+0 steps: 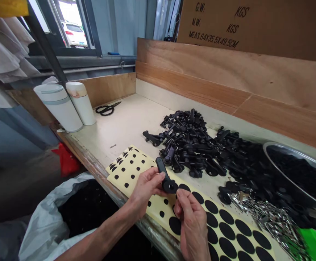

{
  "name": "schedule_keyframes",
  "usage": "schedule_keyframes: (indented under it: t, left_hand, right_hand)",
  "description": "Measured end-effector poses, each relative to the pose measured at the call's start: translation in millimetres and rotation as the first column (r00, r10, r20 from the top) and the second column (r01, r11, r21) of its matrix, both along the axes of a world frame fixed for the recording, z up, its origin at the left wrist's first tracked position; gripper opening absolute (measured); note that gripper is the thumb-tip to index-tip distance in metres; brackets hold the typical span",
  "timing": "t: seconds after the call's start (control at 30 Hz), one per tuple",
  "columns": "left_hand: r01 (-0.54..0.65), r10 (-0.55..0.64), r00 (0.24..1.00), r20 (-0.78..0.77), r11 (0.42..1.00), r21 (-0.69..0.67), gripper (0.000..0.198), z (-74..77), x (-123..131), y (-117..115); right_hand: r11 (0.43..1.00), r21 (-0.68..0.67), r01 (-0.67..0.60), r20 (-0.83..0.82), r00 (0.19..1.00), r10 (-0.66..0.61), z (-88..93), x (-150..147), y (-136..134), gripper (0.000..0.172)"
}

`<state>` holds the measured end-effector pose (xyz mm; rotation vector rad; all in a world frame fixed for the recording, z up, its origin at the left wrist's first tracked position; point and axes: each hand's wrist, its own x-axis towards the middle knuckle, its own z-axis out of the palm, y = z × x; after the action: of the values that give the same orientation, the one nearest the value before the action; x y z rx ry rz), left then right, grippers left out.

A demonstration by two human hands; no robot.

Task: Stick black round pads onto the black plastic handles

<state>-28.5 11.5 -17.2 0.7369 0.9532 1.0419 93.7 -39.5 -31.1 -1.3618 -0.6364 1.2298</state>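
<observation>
Between the thumb and fingers of my left hand (149, 186) is a black plastic lever-shaped part (165, 174), long and narrow with a wider round end. My right hand (191, 221) is closed in a pinch at the edge of that round end; whether a small piece is also between its fingertips is hidden. Both hands are above a pale yellow sticker sheet (154, 210) at the table's front edge. Small black dots cover its left portion, and large black discs (227, 232) its right. Just beyond lies a heap of similar black parts (187, 141).
To the right are small metal pieces (272, 214), a steel bowl (296, 156) of black pieces and a green container (314, 244). Scissors (107, 108) lie near two white bottles (83, 105). A white sack (46, 214) with black contents stands below the table edge.
</observation>
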Motion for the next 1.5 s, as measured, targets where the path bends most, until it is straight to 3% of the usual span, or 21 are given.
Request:
schedule_keyframes:
  t: [0.23, 0.4, 0.63, 1.5]
  left_hand:
    - [-0.004, 0.003, 1.0, -0.016, 1.0, -0.021, 0.032, -1.6, 1.2, 2.3]
    - [-0.014, 0.014, 1.0, -0.02, 1.0, -0.014, 0.032, -2.1, 2.1, 2.1]
    - [-0.013, 0.013, 0.999, -0.04, 1.0, -0.024, 0.032, -2.1, 1.9, 2.6]
    - [0.01, -0.01, 1.0, 0.007, 1.0, 0.001, 0.025, -5.5, -0.8, 1.2]
  right_hand:
    - [1.0, -0.006, -0.025, 0.004, 1.0, 0.025, -4.7, 0.6, 0.8, 0.033]
    - [0.998, 0.046, 0.049, -0.021, 0.999, -0.048, -1.2, 0.1, 0.0, 0.033]
    - [1.0, -0.015, -0.024, -0.006, 1.0, 0.024, -3.2, -0.9, 2.2, 0.032]
    - [0.999, -0.024, 0.025, 0.091, 0.996, -0.022, -4.4, -3.7, 5.3, 0.033]
